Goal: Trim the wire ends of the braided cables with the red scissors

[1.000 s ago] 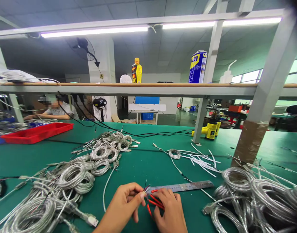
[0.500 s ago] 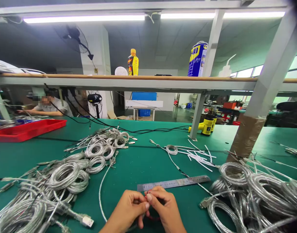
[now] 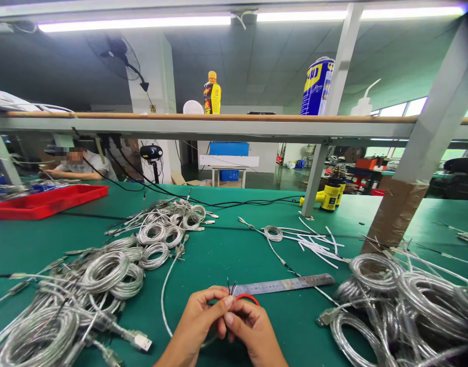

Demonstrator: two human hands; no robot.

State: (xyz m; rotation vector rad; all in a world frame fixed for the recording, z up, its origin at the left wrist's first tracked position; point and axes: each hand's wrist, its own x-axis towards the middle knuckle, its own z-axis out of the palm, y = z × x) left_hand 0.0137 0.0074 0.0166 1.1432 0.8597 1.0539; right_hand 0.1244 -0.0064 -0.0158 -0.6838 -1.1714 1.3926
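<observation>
Head view. Thin wire ends (image 3: 232,288) poked up between the fingertips, dark and pale strands fanned; half a second earlier the fingers had covered them. Looked like the strands were being sorted or worked by touch. Their cable (image 3: 162,295) seemed to curve in from 9 o'clock. Left hand (image 3: 204,312): fingers pinched closed on the wires. Right hand (image 3: 252,325): fingers curled in, closed, touching the left; a red handle (image 3: 250,297) now arched out above it, apparently gripped, though the palm was hidden. Steel ruler (image 3: 291,284) on the desk (image 3: 218,250) at 2 o'clock, graduated, most figures too small to read. Coiled cables (image 3: 106,272) at 10 o'clock.

Writing: blue-and-yellow can (image 3: 317,86), 1 o'clock on the shelf (image 3: 234,118), partly turned, "-40" roughly legible, probably WD-40. Yellow bottle (image 3: 212,95), 12 o'clock: label too blurred.
</observation>
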